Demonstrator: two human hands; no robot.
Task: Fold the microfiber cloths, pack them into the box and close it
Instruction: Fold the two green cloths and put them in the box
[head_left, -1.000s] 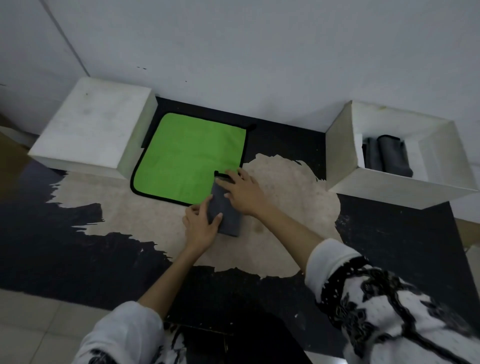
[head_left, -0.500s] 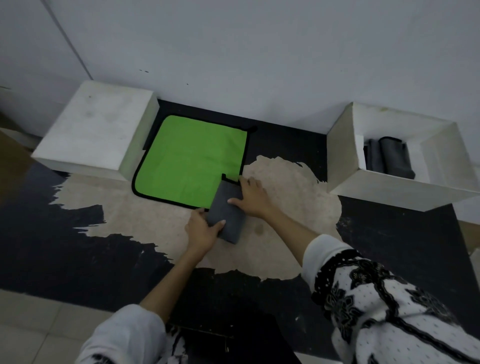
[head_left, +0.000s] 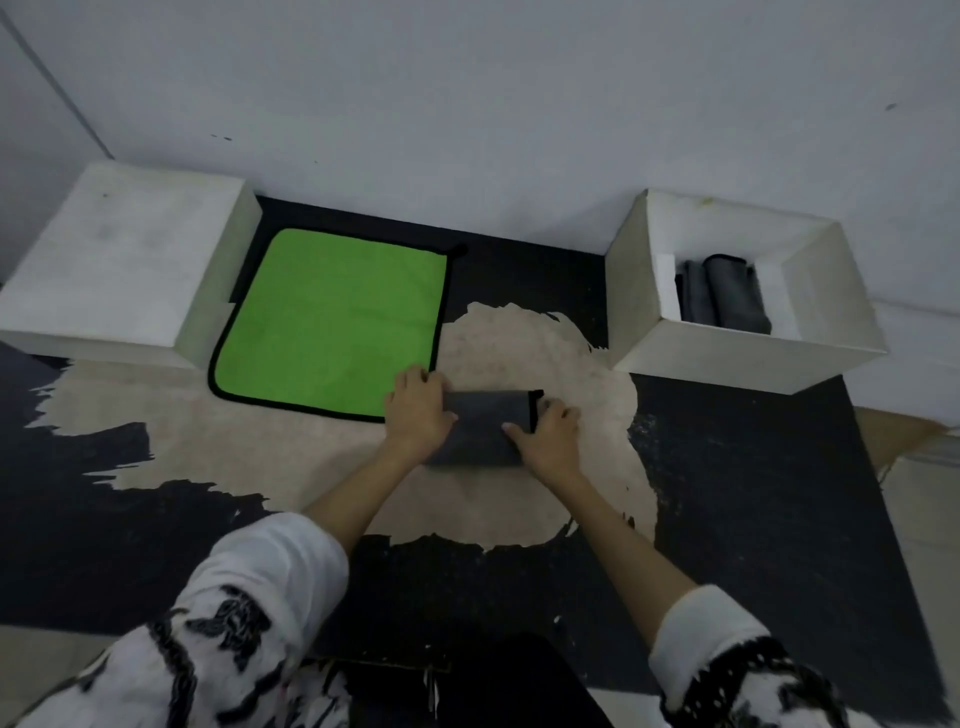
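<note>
No brand, label or readable writing is seen on any item. A folded grey cloth (head_left: 480, 428) is laid on the worn tan patch of the dark floor mat (head_left: 753, 493), at the centre of the view. Its left end is held by the left hand (head_left: 418, 413), whose fingers are curled over the far edge with the thumb laid on top. Its right end is gripped by the right hand (head_left: 550, 434), thumb on top of the cloth and fingers wrapped round the black-trimmed end.

Compared with half a second ago, the grey cloth has been turned from a slanted lie, overlapping the green cloth's corner, to a crosswise lie clear of it, and the hands have been shifted from one above the other to opposite ends.

A green cloth (head_left: 337, 322) with black trim is spread flat at 11 o'clock from the grey one, its near right corner just beside the left hand. A closed white box (head_left: 119, 265) is set at 10 o'clock, touching the green cloth's left edge. An open white box (head_left: 748, 358) is placed at 2 o'clock, well apart from the hands, and folded grey cloths (head_left: 724, 293) are seen inside it, upright against the left inner wall. Patterned white sleeves (head_left: 249, 618) are seen at 6 o'clock.
</note>
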